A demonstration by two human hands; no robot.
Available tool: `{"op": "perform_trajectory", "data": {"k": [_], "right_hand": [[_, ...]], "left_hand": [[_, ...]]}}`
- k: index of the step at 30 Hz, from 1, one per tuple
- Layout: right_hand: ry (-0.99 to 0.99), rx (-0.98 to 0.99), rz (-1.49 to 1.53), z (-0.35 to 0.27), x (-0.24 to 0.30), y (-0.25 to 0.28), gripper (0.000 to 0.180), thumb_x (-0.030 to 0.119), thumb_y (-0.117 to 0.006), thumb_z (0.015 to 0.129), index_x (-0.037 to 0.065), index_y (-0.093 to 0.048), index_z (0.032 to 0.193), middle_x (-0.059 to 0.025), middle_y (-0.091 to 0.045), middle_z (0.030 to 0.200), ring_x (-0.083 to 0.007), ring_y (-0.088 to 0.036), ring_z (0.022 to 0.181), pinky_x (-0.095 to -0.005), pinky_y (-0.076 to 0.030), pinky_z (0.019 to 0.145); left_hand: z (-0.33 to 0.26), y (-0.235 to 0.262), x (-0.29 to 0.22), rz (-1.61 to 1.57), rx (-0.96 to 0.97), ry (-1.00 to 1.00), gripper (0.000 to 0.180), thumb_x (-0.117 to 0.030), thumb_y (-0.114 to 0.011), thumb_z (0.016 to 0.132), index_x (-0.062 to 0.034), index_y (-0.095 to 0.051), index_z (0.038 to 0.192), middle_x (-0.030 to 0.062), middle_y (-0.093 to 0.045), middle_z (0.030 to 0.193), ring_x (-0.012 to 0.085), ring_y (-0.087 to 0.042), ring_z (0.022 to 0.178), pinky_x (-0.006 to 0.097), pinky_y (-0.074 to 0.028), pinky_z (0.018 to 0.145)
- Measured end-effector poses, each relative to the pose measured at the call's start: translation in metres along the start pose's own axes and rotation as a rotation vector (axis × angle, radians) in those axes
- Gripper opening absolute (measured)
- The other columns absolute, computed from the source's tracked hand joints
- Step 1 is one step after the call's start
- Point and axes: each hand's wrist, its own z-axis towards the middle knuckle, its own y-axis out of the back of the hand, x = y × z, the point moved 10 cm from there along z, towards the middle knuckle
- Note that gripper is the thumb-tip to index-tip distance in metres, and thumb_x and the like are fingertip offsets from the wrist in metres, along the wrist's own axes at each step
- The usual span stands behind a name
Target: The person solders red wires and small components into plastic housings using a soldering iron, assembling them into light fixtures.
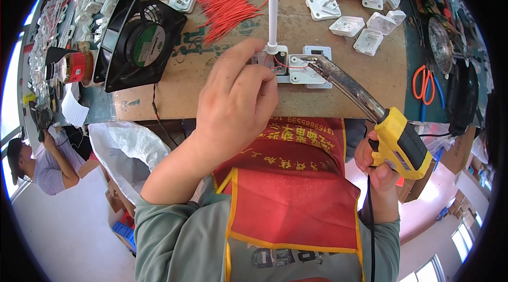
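Note:
My left hand (235, 97) reaches over the workbench, its fingers bent together at the left end of a small open white plug housing (304, 74). What the fingertips pinch is hidden. A white cable (272, 7) runs from the far edge down to this housing, and a thin red wire (288, 65) curves across it. My right hand (377, 163) is closed around the handle of a yellow and black soldering gun (405, 144). The gun's long metal nose points up and left, and its tip is over the right part of the housing.
A black fan (140, 41) stands left of my hand beside a jar (76, 66). Cut red wires (227, 1) lie in a pile behind. Loose white plug parts (368, 41) are spread at back right, more at back left. Orange-handled scissors (423, 83) lie right. Another person (45, 160) sits left.

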Motion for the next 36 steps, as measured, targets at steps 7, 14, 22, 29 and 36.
{"op": "perform_trajectory", "data": {"k": [7,14,22,29,36], "right_hand": [[0.0,-0.022,0.042,-0.002,0.007,0.007,0.077,0.047,-0.079,0.074,-0.004,-0.048,0.123,-0.0023,-0.052,0.069,-0.0117,-0.047,0.057,-0.0256,-0.038,0.052],[-0.004,-0.06,0.053,-0.005,0.009,0.019,0.081,0.049,-0.079,0.072,-0.003,-0.047,0.124,-0.0016,-0.05,0.068,-0.0117,-0.046,0.056,-0.0253,-0.038,0.052],[-0.022,-0.04,0.065,-0.008,0.008,0.02,0.081,0.05,-0.079,0.072,-0.002,-0.047,0.125,-0.0019,-0.052,0.069,-0.0111,-0.048,0.057,-0.0251,-0.037,0.052],[0.058,-0.032,-0.047,-0.02,0.011,0.025,0.078,0.049,-0.078,0.074,-0.002,-0.051,0.125,-0.0032,-0.053,0.07,-0.0101,-0.048,0.057,-0.0236,-0.036,0.049],[0.001,-0.034,-0.107,-0.025,0.008,0.022,0.076,0.05,-0.078,0.074,-0.003,-0.053,0.121,-0.002,-0.053,0.071,-0.0105,-0.048,0.06,-0.0244,-0.036,0.051]], "left_hand": [[0.003,0.006,-0.001,0.04,0.045,0.036,0.014,0.0,-0.07,0.075,-0.0006,-0.063,0.087,0.0153,-0.06,0.116,0.0292,-0.063,0.096,0.035,-0.051,0.082],[0.002,0.019,0.02,-0.039,0.187,0.066,0.021,-0.004,-0.071,0.076,-0.0063,-0.068,0.096,0.017,-0.057,0.124,0.0312,-0.059,0.108,0.039,-0.048,0.091],[0.009,-0.003,-0.001,-0.119,0.146,-0.076,0.022,-0.007,-0.079,0.067,-0.012,-0.07,0.086,0.0182,-0.04,0.141,0.0437,-0.038,0.129,0.048,-0.037,0.103],[0.009,-0.021,-0.001,-0.16,0.051,0.124,0.015,-0.007,-0.078,0.072,-0.0082,-0.072,0.086,0.0229,-0.039,0.142,0.0358,-0.044,0.129,0.039,-0.038,0.101],[0.016,-0.025,-0.003,-0.081,0.056,0.121,0.008,-0.008,-0.073,0.073,-0.0068,-0.07,0.081,0.021,-0.042,0.14,0.0377,-0.038,0.132,0.04,-0.035,0.104]]}}
